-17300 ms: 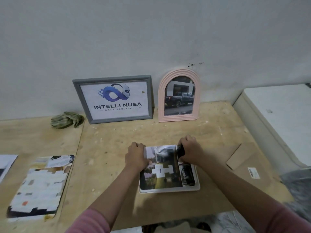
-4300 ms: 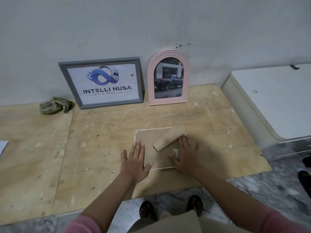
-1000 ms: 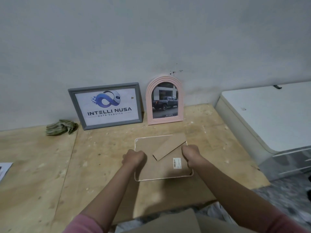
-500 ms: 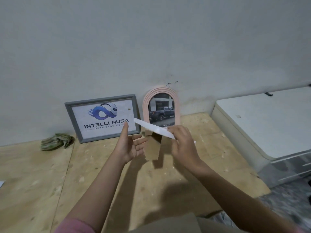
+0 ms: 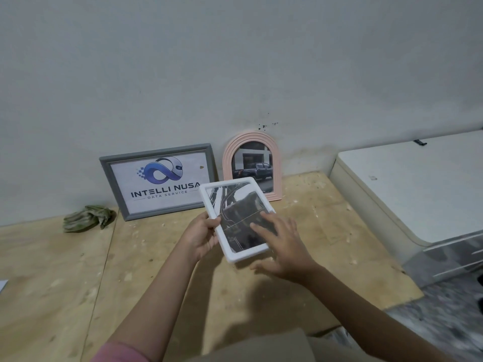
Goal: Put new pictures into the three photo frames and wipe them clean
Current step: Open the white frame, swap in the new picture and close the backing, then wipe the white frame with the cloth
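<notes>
Head camera shows us the white frame (image 5: 236,220) held face-up above the wooden tabletop (image 5: 261,296), tilted — a rounded white border around a greyish, glare-washed picture we cannot make out; our left hand (image 5: 201,237) grips its left edge, thumb over the border; our right hand (image 5: 282,244) lies with fingers straight and spread across the lower right of the glass. Behind it, leaning against the wall, stand the grey frame (image 5: 156,180) with a blue logo and the pink arched frame (image 5: 252,163) showing a dark pickup; a crumpled green cloth (image 5: 88,218) lies to the left.
</notes>
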